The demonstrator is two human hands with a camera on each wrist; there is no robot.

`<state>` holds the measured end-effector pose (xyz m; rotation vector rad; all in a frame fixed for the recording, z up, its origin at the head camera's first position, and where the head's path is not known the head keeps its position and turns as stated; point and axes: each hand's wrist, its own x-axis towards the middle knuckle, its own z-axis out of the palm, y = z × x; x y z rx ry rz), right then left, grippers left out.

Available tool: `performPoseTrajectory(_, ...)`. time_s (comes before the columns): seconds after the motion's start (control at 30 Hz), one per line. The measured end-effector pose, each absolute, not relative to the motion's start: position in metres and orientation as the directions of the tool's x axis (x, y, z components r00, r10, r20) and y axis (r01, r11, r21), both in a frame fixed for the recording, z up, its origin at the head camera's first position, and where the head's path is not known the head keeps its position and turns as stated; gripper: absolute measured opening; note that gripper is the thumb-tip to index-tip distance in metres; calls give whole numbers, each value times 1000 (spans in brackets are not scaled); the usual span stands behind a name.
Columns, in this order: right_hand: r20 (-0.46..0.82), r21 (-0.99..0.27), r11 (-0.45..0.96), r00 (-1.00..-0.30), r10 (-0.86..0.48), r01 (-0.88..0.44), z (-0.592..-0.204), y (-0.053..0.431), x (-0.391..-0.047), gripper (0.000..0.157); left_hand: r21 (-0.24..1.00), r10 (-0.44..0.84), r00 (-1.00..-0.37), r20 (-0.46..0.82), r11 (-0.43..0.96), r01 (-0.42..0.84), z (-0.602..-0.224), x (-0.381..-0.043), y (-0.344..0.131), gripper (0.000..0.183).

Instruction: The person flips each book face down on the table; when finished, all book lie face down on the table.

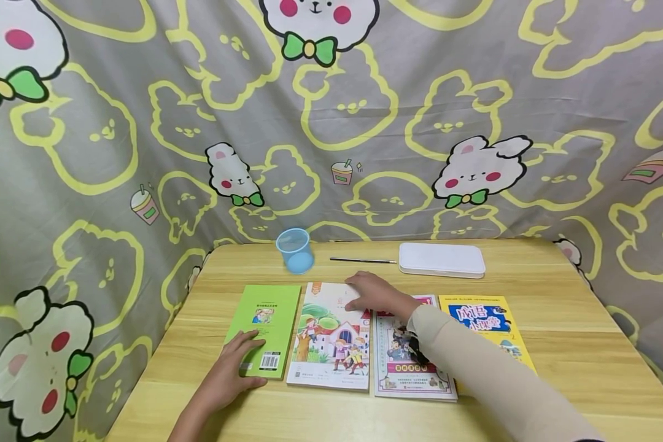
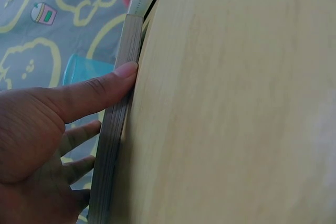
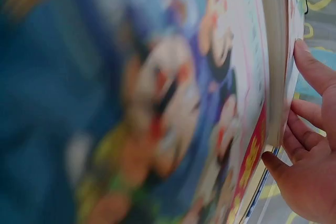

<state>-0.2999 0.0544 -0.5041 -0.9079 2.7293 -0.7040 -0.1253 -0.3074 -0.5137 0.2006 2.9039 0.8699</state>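
Four books lie in a row on the table. My left hand (image 1: 229, 374) rests at the left lower part of the green book (image 1: 276, 307), fingers spread over its cover. In the left wrist view its thumb (image 2: 125, 72) touches the book's page edge (image 2: 118, 108). My right hand (image 1: 378, 293) is at the upper right corner of the white illustrated book (image 1: 331, 362), its fingertips on the cover and edge. Beside it lies the pink-bordered book (image 1: 414, 383), partly hidden by the right arm. The yellow book (image 1: 508, 319) is at the far right, also partly covered.
Behind the books stand a blue translucent cup (image 1: 295, 252), a thin dark pen-like stick (image 1: 363, 260) and a white flat case (image 1: 442, 260). The wooden table (image 1: 574, 307) meets a patterned curtain (image 1: 364, 123) at the back and sides.
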Motion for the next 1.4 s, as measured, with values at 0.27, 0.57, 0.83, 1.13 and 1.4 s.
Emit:
performPoseTrajectory(0.27, -6, -584, 664, -815, -579, -467, -504, 75, -298, 61, 549, 152, -987, -56, 830, 97, -513, -125, -307, 80)
performPoseTrajectory(0.57, -37, -717, 601, -842, -539, -353, -512, 96, -301, 55, 552, 157, -987, -41, 827, 108, -513, -124, -307, 79)
performPoseTrajectory(0.83, -62, -760, 580, -855, -515, -294, -514, 100, -302, 52, 546, 160, -986, -45, 831, 109, -512, -125, -307, 80)
performPoseTrajectory(1.13, -75, -765, 582, -859, -506, -276, -513, 100, -301, 49, 531, 159, -985, -70, 842, 98, -506, -124, -305, 81)
performPoseTrajectory(1.4, -73, -767, 578, -857, -510, -279, -513, 100, -301, 49, 476, 194, -978, -73, 868, 137, -499, -124, -293, 92)
